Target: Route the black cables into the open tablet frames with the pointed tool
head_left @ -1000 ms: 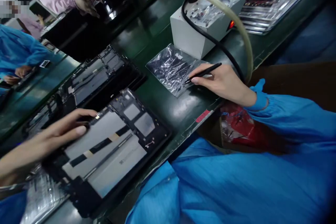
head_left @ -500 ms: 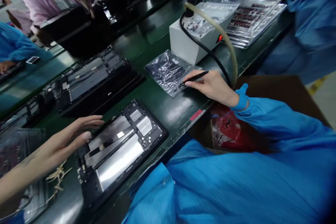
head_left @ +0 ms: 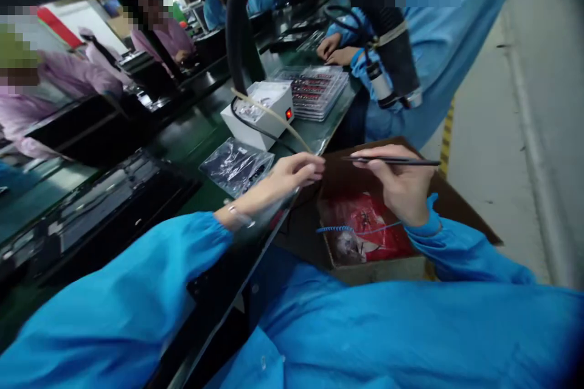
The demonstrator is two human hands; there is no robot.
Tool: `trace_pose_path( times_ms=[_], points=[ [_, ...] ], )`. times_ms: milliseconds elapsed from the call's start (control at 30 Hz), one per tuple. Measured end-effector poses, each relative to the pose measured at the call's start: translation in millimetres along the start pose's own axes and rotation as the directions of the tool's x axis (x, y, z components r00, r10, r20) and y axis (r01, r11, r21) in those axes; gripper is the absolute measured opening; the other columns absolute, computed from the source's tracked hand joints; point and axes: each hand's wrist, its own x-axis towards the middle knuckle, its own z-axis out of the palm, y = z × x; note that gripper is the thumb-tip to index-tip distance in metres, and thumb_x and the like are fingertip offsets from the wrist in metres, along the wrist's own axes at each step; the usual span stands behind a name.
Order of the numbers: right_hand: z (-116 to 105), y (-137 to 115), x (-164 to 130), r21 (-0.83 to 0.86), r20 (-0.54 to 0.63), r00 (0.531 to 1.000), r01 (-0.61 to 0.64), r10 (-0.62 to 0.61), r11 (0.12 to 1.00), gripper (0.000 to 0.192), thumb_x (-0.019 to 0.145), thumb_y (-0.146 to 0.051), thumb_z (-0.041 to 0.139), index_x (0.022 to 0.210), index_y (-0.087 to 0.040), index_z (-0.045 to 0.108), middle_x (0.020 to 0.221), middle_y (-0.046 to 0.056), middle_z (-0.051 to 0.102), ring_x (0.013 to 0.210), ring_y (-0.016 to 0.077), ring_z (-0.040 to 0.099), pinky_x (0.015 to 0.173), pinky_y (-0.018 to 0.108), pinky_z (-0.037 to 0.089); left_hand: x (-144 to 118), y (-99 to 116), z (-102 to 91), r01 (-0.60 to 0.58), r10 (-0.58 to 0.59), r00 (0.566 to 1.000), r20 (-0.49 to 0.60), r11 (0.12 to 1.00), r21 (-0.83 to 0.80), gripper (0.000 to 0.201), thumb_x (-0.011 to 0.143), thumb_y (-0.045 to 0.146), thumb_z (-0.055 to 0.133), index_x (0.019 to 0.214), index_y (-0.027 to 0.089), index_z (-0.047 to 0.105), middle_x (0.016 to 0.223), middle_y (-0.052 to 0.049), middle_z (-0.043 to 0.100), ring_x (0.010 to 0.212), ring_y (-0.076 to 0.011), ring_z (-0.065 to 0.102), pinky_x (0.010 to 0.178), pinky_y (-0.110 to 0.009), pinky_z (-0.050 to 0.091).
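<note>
In my right hand [head_left: 406, 185] is a pair of black tweezers [head_left: 417, 162], held level with the tips toward the left, above an open cardboard box [head_left: 460, 219]. My left hand [head_left: 298, 171] is closed at the table's edge, its fingertips pressed together. Whatever they may pinch is too small to make out. The two hands are a short gap apart. Just behind my left wrist lies a clear plastic bag [head_left: 232, 164] with dark pieces in it. My left sleeve hides most of the open tablet housing [head_left: 201, 289].
A white box with a lit red switch [head_left: 288, 113] stands behind the bag, and clear trays [head_left: 319, 94] are stacked beyond it. A black duct with a nozzle [head_left: 396, 67] hangs above. Red plastic [head_left: 383, 225] lies in the cardboard box. A co-worker's hands [head_left: 335, 51] rest farther back.
My left hand has left the tablet housing and come right, past the bag, its fingers closing. My right hand has moved from the bag to above the cardboard box with the tweezers. The view has swung right.
</note>
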Motion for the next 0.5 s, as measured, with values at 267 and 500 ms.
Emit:
trace_pose_path(
  times_ms=[267,500],
  points=[
    [-58.6,79.7,20.8,0.526,-0.189,0.938,-0.153,0.290,0.837,0.019,0.101,-0.046,0.061,0.094,-0.034,0.074,0.099,-0.003,0.076,0.119,0.0146,0.070,0.102,0.035,0.061,105.1,41.1,93.3,0.116,-0.050,0.989,0.136,0.832,-0.542,0.056,0.111,0.036,0.026,0.165,0.017,0.024,0.170,-0.003,0.032,0.156,-0.0139,0.037,0.122,-0.022,0.042],
    [-57.4,78.8,33.7,0.909,0.002,0.924,-0.160,0.382,0.384,0.013,0.091,-0.022,0.076,0.082,-0.030,0.075,0.088,-0.005,0.078,0.099,0.0094,0.075,0.090,0.014,0.060,9.3,40.5,52.5,0.012,0.020,0.998,0.060,0.868,-0.497,0.054,0.110,0.041,0.038,0.160,0.021,0.035,0.166,-0.009,0.041,0.153,-0.0209,0.043,0.126,-0.037,0.038]
  ],
)
